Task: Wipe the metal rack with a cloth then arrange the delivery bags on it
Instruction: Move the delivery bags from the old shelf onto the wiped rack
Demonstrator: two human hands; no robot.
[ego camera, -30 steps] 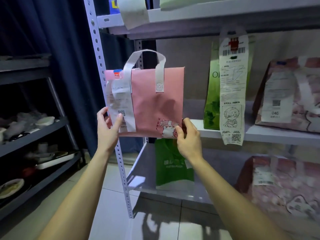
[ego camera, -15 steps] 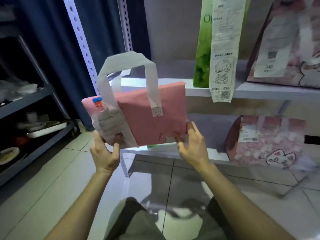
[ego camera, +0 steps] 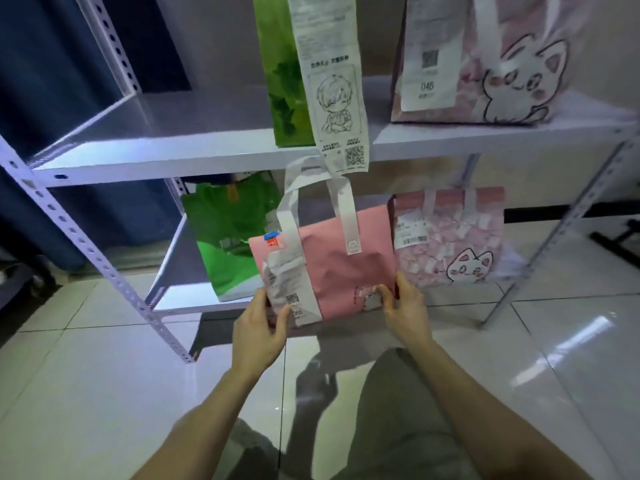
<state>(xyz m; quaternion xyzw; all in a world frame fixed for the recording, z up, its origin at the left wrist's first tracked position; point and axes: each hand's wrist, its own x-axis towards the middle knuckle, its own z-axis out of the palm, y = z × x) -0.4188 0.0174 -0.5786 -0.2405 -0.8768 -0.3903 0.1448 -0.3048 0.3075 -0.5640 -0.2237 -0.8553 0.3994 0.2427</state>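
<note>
- A dark blue curtain hangs at nine o'clock in the view, behind the rack's left side.
- The metal rack is white, with perforated uprights. Two of its shelves show, one across the middle of the view and a lower one near the tiled floor.
- The lower green bag stands on the lower shelf, at ten o'clock from the plain pink bag, which overlaps its right edge.
- The left hand pinches the pink bag's bottom-left corner. Its thumb lies on the front over a printed slip and its fingers are curled behind.
- The upper green bag stands on the middle shelf at twelve o'clock, and a long receipt hangs down from it past the shelf edge.
- The plain pink bag is held upright at the lower shelf, between the green bag and the small cat bag. Its white handles rise to the middle shelf's front edge. Whether its base rests on the shelf cannot be told.
- The right hand grips the bottom-right corner, thumb on the front, fingers round the side edge.
- The small cat bag stands on the lower shelf, just beside the pink bag at its three o'clock.
- The large cat bag sits on the middle shelf at one o'clock.
</note>
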